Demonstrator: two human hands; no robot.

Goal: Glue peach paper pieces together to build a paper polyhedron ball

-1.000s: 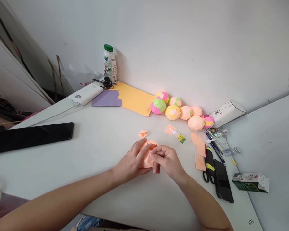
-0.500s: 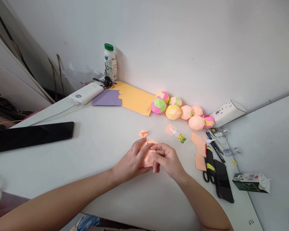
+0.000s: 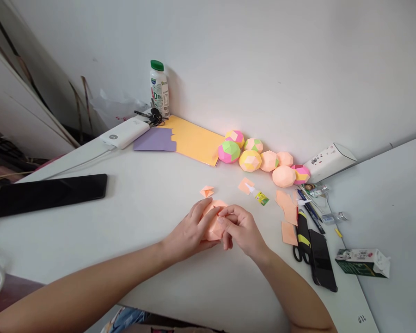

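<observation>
Near the table's front, my left hand (image 3: 191, 226) is wrapped round a peach folded-paper ball (image 3: 213, 229) from the left. The fingers of my right hand (image 3: 241, 231) close on the ball's right side, thumb and forefinger pinched at its edge; parts of the ball are hidden behind both hands. Just beyond it lies a small folded peach paper piece (image 3: 207, 191). A little glue bottle (image 3: 260, 195) with a white nozzle rests across a square of peach paper (image 3: 245, 185) to the right.
Several finished paper balls (image 3: 250, 160) line the wall. At right lie peach paper sheets (image 3: 289, 233), scissors (image 3: 301, 253), a utility knife (image 3: 302, 229), a phone (image 3: 322, 261) and a carton (image 3: 362, 262). A black tablet-like slab (image 3: 48, 195), power bank (image 3: 125, 133) and bottle (image 3: 160, 90) are left.
My right thumb and fingers have shifted slightly on the paper ball, uncovering a little more of its front. Both hands keep their grip; the view has tilted very slightly.
</observation>
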